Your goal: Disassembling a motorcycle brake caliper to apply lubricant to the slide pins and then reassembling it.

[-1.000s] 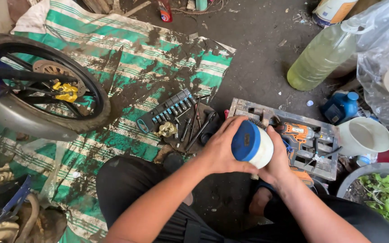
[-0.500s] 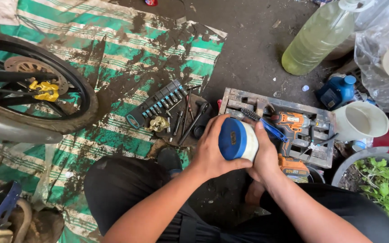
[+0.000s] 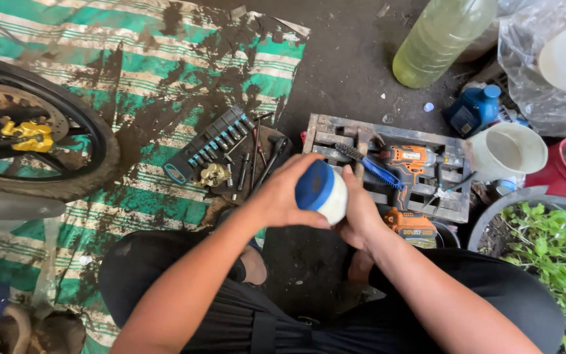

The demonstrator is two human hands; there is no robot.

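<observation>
Head view: white tub [image 3: 333, 196], blue lid [image 3: 314, 185] turned to 9 o'clock. Left hand [image 3: 280, 196] clamps the lid for twisting; right hand [image 3: 360, 213] braces the base. Cordless drill [image 3: 406, 159] at 1 o'clock.

White jar [image 3: 334, 196] showing a blue lid [image 3: 314, 185]; mat [image 3: 165, 59] showing green-white stripes with dark stains; drill [image 3: 406, 157] showing orange-black; bottle [image 3: 441, 36] looking yellowish; plants [image 3: 548, 252] showing green.
</observation>
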